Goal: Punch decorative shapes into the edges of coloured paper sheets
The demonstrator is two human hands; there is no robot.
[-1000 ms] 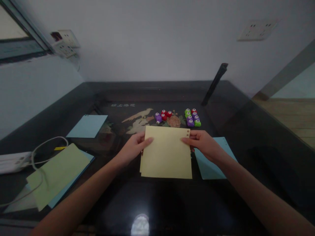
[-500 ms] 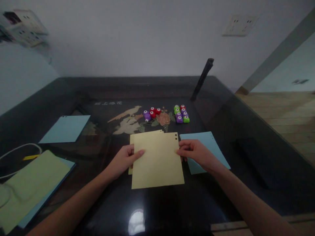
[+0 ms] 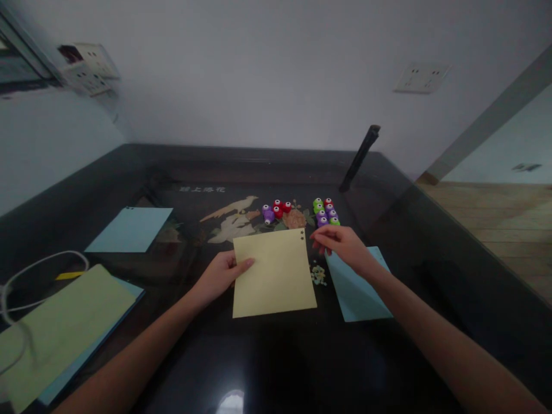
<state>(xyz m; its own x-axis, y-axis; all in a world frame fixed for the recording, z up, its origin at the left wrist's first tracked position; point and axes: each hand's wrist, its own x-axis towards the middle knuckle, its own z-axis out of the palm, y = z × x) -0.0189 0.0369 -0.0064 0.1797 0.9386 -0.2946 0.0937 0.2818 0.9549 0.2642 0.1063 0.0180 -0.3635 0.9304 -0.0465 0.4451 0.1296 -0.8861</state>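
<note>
A pale yellow sheet of paper (image 3: 273, 273) with small punched holes at its top right corner lies on the dark glossy table (image 3: 276, 356). My left hand (image 3: 222, 275) pinches its left edge. Off the sheet's right side, my right hand (image 3: 342, 244) hovers with loosely curled fingers and holds nothing; it sits just in front of a cluster of green, purple and red paper punches (image 3: 325, 211). A second group of purple and red punches (image 3: 275, 210) lies left of that. Tiny paper scraps (image 3: 318, 275) rest between the yellow sheet and a light blue sheet (image 3: 356, 284) under my right wrist.
Another light blue sheet (image 3: 129, 229) lies at the left. A green sheet over a blue one (image 3: 60, 330) sits at the near left beside a white cable (image 3: 26, 282). A black bar (image 3: 359, 158) leans at the back right. The table's right edge meets a wooden floor.
My right hand has let go of the yellow sheet and moved up toward the punches. The sheets are squared into one stack, and paper scraps now show beside them.
</note>
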